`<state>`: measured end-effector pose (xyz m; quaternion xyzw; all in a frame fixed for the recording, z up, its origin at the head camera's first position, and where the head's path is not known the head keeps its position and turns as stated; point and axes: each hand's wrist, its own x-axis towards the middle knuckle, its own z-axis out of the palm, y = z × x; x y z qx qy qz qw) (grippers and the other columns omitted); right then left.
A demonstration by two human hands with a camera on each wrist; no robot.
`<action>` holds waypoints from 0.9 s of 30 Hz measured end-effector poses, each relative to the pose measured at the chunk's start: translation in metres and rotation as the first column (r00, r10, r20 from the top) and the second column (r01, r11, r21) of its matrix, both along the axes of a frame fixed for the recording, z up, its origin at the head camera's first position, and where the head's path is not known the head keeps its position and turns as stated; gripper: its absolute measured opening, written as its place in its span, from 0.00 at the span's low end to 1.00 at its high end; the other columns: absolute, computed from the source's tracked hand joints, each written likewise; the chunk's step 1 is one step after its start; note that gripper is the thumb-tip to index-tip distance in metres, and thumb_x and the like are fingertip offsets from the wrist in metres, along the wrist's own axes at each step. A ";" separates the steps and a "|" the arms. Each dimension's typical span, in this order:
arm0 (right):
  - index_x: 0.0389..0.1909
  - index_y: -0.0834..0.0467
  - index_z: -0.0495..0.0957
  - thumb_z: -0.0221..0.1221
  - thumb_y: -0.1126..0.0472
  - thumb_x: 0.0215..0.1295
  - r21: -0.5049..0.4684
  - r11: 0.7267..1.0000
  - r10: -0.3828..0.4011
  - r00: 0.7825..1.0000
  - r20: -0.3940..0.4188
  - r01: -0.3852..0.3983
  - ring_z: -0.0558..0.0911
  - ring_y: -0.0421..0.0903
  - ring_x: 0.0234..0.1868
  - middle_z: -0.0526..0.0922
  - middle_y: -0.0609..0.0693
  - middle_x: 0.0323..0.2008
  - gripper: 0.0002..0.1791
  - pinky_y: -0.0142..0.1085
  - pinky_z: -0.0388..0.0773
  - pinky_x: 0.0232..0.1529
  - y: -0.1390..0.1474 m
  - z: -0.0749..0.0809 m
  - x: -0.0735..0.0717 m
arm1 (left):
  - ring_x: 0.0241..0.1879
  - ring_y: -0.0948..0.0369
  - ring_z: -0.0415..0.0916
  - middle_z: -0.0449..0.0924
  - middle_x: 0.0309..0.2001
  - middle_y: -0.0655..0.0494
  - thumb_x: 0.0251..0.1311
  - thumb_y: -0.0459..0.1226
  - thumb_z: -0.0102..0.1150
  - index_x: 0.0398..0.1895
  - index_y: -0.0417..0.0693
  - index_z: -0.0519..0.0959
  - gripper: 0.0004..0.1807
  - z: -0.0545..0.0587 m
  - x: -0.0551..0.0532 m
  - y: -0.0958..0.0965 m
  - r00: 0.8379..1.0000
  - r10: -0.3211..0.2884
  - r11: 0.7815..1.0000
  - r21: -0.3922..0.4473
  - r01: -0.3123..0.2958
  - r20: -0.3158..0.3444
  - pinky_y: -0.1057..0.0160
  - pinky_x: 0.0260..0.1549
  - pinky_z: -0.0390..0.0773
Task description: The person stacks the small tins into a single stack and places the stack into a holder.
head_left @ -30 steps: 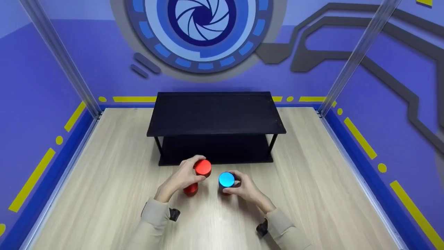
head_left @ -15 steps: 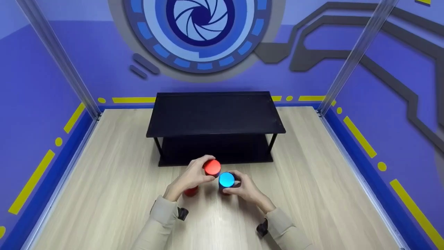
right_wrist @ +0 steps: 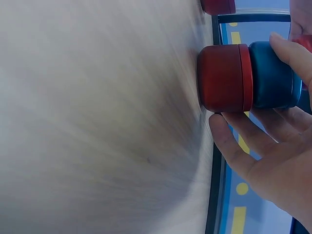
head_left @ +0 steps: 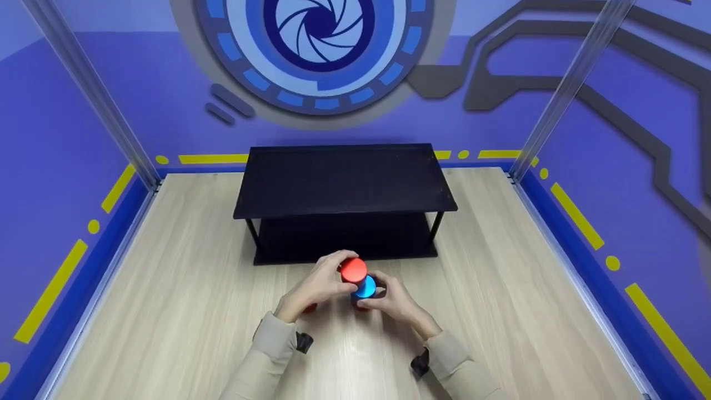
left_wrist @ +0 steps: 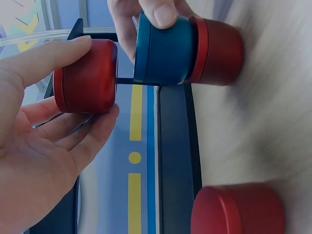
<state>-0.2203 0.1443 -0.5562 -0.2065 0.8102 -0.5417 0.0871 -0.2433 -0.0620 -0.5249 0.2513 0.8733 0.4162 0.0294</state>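
My left hand [head_left: 319,283] grips a red lidded tin [left_wrist: 90,75] between thumb and fingers, holding it up beside the shelf's front. My right hand [head_left: 399,303] pinches a blue tin [right_wrist: 273,75], which sits on top of a second red tin [right_wrist: 222,78] standing on the table. In the left wrist view a gap separates the held red tin from the blue tin's top; in the head view it overlaps the blue one. A third red tin [left_wrist: 239,209] stands on the table near my left hand, mostly hidden behind that hand in the head view.
A black two-tier shelf [head_left: 350,178] stands just beyond the hands, its lower board [head_left: 289,239] close to the table. The wooden table [head_left: 183,289] is bounded by blue patterned walls [head_left: 55,166] and metal corner posts [head_left: 572,94].
My left hand has carried its red tin rightward, away from the third red tin, until it overlaps the blue one in the head view. My right hand has stayed in place on the blue tin.
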 end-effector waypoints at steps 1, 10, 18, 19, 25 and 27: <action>0.58 0.67 0.71 0.69 0.66 0.53 -0.002 1.000 0.001 1.000 -0.004 -0.001 0.79 0.55 0.54 0.79 0.62 0.54 0.31 0.51 0.76 0.56 0.000 0.000 0.000 | 0.49 0.55 0.76 0.78 0.55 0.49 0.46 0.36 0.73 0.60 0.41 0.72 0.34 0.000 0.000 0.001 1.000 -0.004 1.000 -0.001 0.004 -0.004 0.57 0.49 0.77; 0.56 0.65 0.73 0.70 0.65 0.52 -0.009 1.000 0.004 1.000 0.007 -0.004 0.80 0.47 0.51 0.81 0.59 0.53 0.29 0.44 0.79 0.52 0.000 0.001 -0.001 | 0.48 0.57 0.76 0.78 0.55 0.50 0.48 0.38 0.72 0.61 0.43 0.72 0.34 -0.003 0.001 0.009 0.999 -0.022 1.000 -0.004 0.022 0.025 0.59 0.48 0.78; 0.55 0.64 0.74 0.70 0.66 0.51 -0.013 1.000 -0.002 1.000 0.007 0.002 0.80 0.42 0.49 0.82 0.58 0.51 0.29 0.48 0.80 0.51 0.001 -0.001 -0.002 | 0.47 0.58 0.76 0.79 0.52 0.52 0.45 0.38 0.73 0.58 0.45 0.73 0.33 -0.006 0.003 0.014 0.999 -0.019 1.000 -0.005 0.019 0.026 0.58 0.49 0.77; 0.55 0.65 0.74 0.70 0.66 0.51 -0.016 1.000 -0.001 1.000 0.004 0.001 0.80 0.40 0.48 0.82 0.58 0.51 0.28 0.49 0.80 0.50 0.001 -0.003 -0.002 | 0.47 0.57 0.76 0.79 0.52 0.52 0.45 0.38 0.73 0.58 0.46 0.73 0.33 -0.007 0.003 0.015 0.999 -0.021 1.000 -0.005 0.021 0.027 0.57 0.49 0.77; 0.55 0.62 0.74 0.71 0.63 0.50 0.002 1.000 -0.026 1.000 -0.001 0.026 0.79 0.37 0.45 0.83 0.56 0.50 0.29 0.48 0.80 0.49 0.002 -0.028 -0.012 | 0.48 0.57 0.76 0.79 0.52 0.52 0.46 0.39 0.73 0.58 0.46 0.73 0.33 -0.007 0.004 0.016 0.999 -0.035 0.999 -0.014 0.036 0.029 0.55 0.50 0.77; 0.54 0.61 0.75 0.72 0.61 0.50 0.012 0.999 -0.037 0.999 -0.011 0.037 0.79 0.37 0.45 0.83 0.55 0.49 0.29 0.45 0.80 0.49 0.003 -0.034 -0.015 | 0.48 0.57 0.76 0.79 0.52 0.52 0.46 0.39 0.73 0.59 0.46 0.74 0.33 -0.007 0.004 0.017 0.999 -0.038 0.999 -0.011 0.039 0.033 0.54 0.50 0.77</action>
